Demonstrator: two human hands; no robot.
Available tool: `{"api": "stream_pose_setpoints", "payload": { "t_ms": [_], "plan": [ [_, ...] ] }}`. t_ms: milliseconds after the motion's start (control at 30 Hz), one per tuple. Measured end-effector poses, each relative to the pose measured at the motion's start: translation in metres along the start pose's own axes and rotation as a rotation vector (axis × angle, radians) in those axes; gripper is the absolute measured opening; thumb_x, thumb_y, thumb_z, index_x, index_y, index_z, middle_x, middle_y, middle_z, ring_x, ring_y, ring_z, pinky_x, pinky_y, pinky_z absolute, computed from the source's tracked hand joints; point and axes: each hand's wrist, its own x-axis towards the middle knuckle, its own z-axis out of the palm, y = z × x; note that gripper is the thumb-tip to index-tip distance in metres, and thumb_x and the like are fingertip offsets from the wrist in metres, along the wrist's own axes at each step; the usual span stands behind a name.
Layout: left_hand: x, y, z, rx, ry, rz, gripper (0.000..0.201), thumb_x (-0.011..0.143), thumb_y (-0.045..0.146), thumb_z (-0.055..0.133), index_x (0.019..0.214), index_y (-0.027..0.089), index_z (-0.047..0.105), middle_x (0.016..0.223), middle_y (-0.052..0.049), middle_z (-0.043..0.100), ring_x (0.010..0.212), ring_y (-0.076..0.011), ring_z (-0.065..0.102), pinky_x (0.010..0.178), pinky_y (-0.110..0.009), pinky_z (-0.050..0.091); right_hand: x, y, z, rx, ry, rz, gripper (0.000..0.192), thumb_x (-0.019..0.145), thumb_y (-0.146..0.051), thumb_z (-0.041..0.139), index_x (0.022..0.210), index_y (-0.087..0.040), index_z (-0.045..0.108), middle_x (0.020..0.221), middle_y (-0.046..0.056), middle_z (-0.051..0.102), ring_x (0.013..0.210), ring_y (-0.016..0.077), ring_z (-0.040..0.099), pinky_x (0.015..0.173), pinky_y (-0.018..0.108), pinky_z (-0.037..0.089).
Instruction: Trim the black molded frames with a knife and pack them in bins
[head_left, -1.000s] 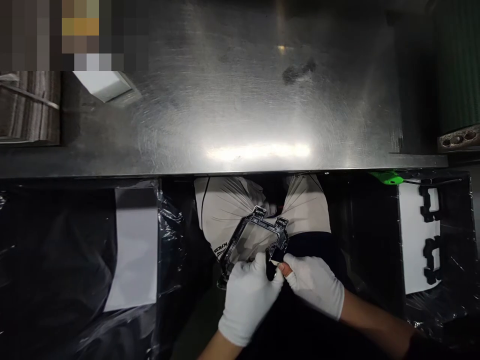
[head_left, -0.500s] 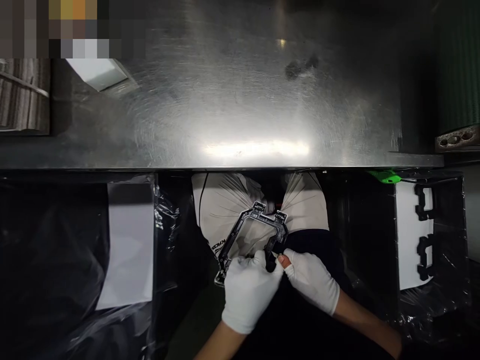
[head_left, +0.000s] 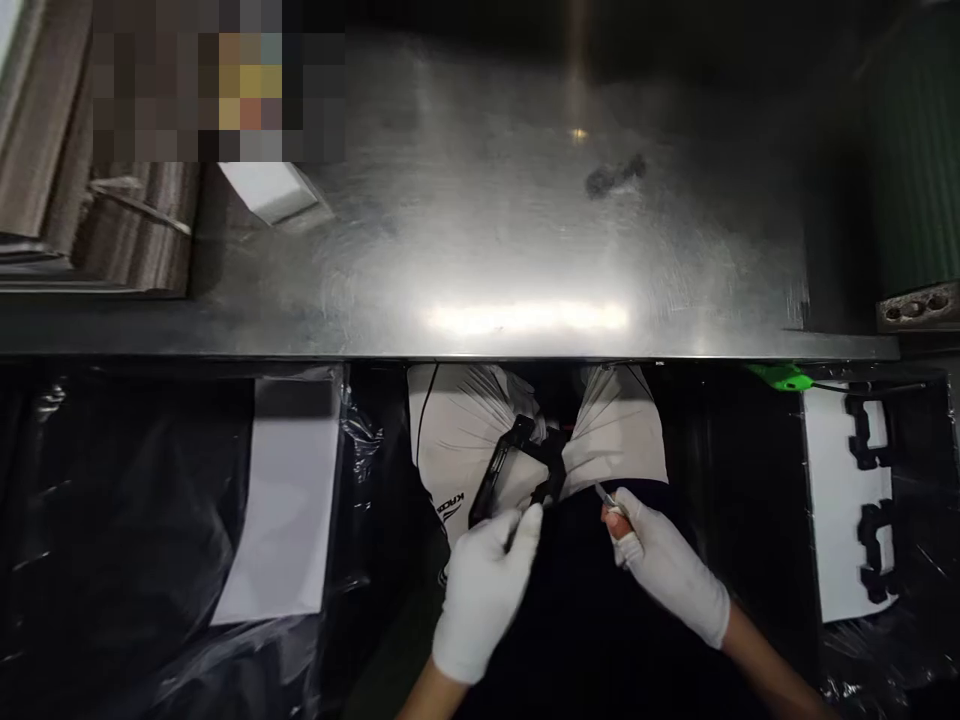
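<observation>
Below the near edge of the scratched steel table [head_left: 480, 250], the white-gloved left hand [head_left: 484, 590] grips the thin black frame-shaped part [head_left: 517, 465], which juts toward that edge. The white-gloved right hand [head_left: 667, 565], just beside, pinches a small pale sliver [head_left: 606, 495].

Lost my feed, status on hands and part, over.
Left hand gripping black frame, tilted on edge over lap. Right hand apart from frame, pinching small sliver. Nothing between them.
</observation>
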Motion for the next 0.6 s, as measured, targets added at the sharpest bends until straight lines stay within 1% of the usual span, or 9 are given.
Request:
{"api": "stream_pose_setpoints", "payload": {
  "t_ms": [67,133,167,200,267,333,400,500,600],
  "plan": [
    [-0.002,0.01,-0.03,-0.36,-0.1,-0.097,0.062,0.106,0.065,0.049,0.061,0.022,0.057,0.049,0.0,0.052,0.049,-0.0159,0.048,0.055,-0.029,0.039,-0.004,-0.003,-0.023,0.09,-0.076,0.022,0.054,0.112,-0.073,0.033,0.105,-0.025,0.056,0.078,-0.002,0.061,0.06,0.0168,0.056,0.061,0.031,0.048],
    [0.0,0.03,-0.062,-0.654,-0.121,-0.088,0.06,0.106,0.063,0.052,0.064,0.021,0.061,0.047,0.0,0.052,0.048,-0.0153,0.047,0.054,-0.029,0.04,-0.007,-0.011,-0.051,0.051,-0.079,-0.046,0.055,0.113,-0.071,0.033,0.114,-0.024,0.062,0.082,0.0,0.065,0.068,0.019,0.061,0.069,0.033,0.052],
    [0.004,0.043,-0.076,-0.778,-0.133,-0.055,0.058,0.107,0.061,0.052,0.065,0.022,0.063,0.046,0.001,0.051,0.047,-0.0153,0.046,0.053,-0.029,0.041,-0.006,-0.019,-0.065,-0.014,-0.021,-0.106,0.053,0.113,-0.069,0.034,0.116,-0.025,0.064,0.087,0.002,0.067,0.077,0.0211,0.065,0.077,0.035,0.054],
    [0.012,0.058,-0.088,-0.884,-0.158,-0.007,0.057,0.107,0.059,0.052,0.066,0.022,0.065,0.044,0.001,0.05,0.046,-0.0154,0.046,0.05,-0.028,0.04,-0.004,-0.028,-0.079,-0.095,0.076,-0.165,0.049,0.114,-0.065,0.036,0.115,-0.025,0.065,0.094,0.004,0.068,0.088,0.023,0.067,0.084,0.037,0.054],
    [0.038,0.092,-0.105,-0.994,-0.259,0.099,0.058,0.108,0.058,0.051,0.066,0.022,0.067,0.039,0.001,0.044,0.042,-0.0154,0.044,0.045,-0.027,0.038,0.008,-0.054,-0.103,-0.254,0.336,-0.233,0.038,0.113,-0.055,0.042,0.111,-0.025,0.064,0.102,0.005,0.069,0.095,0.0242,0.067,0.088,0.038,0.053],
    [0.075,0.128,-0.112,-0.97,-0.347,0.197,0.064,0.109,0.055,0.052,0.056,0.021,0.062,0.036,0.001,0.043,0.038,-0.0138,0.045,0.044,-0.026,0.04,0.03,-0.084,-0.12,-0.352,0.53,-0.265,0.029,0.113,-0.048,0.046,0.11,-0.025,0.063,0.098,0.004,0.07,0.086,0.0219,0.066,0.08,0.035,0.052],
    [0.114,0.158,-0.11,-0.933,-0.355,0.196,0.066,0.113,0.05,0.047,0.056,0.02,0.062,0.034,0.002,0.04,0.032,-0.0121,0.041,0.043,-0.024,0.041,0.058,-0.116,-0.128,-0.42,0.595,-0.322,0.025,0.115,-0.04,0.046,0.119,-0.024,0.065,0.097,0.002,0.072,0.081,0.0202,0.067,0.076,0.032,0.051],
    [0.156,0.183,-0.104,-0.904,-0.363,0.137,0.073,0.116,0.045,0.033,0.054,0.019,0.061,0.031,0.003,0.036,0.027,-0.0111,0.037,0.045,-0.024,0.046,0.096,-0.156,-0.122,-0.663,0.579,-0.401,0.033,0.117,-0.031,0.043,0.141,-0.02,0.062,0.115,0.008,0.075,0.091,0.021,0.07,0.075,0.031,0.051],
    [0.173,0.187,-0.103,-0.903,-0.411,0.111,0.078,0.117,0.047,0.028,0.053,0.019,0.063,0.03,0.002,0.035,0.026,-0.011,0.039,0.049,-0.025,0.05,0.117,-0.176,-0.102,-0.988,0.482,-0.468,0.04,0.12,-0.031,0.035,0.145,-0.013,0.06,0.125,0.014,0.071,0.093,0.0229,0.07,0.071,0.032,0.05]
  ]
}}
